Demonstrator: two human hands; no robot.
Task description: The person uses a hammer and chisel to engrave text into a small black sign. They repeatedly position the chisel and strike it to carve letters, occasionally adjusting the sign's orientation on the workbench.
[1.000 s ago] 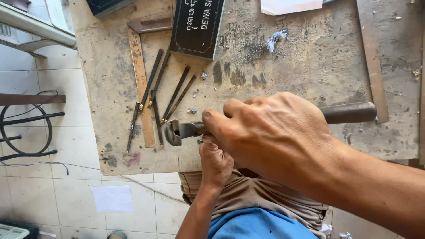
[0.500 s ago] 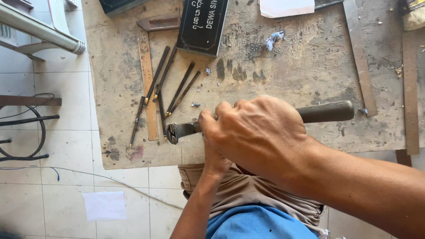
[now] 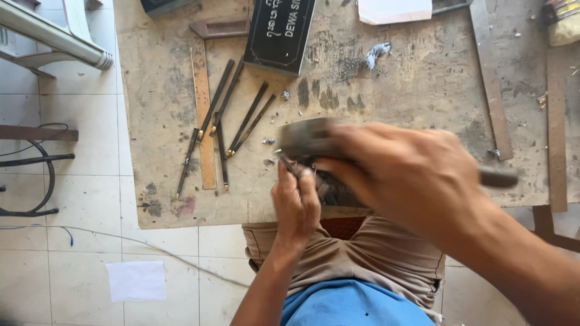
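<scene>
1. While the right hand (image 3: 417,175) grips a blurred hammer (image 3: 314,137) at centre frame, fingers wrapped tight on its handle, the work looks mid-strike.
2. The left hand (image 3: 296,202) pinches a thin chisel (image 3: 289,164) just under the hammer head, tip on the table (image 3: 423,78) at its near edge.
3. More dark chisels (image 3: 232,124) and a wooden ruler (image 3: 204,115) lie left of centre; a black plaque (image 3: 279,30) sits at top.
4. The next blow likely needs the chisel kept steady.

Rough, stained wooden board (image 3: 163,90), dull metal chisels (image 3: 244,121) — glossy black plaque (image 3: 278,30), matt floor tiles (image 3: 72,181)
</scene>
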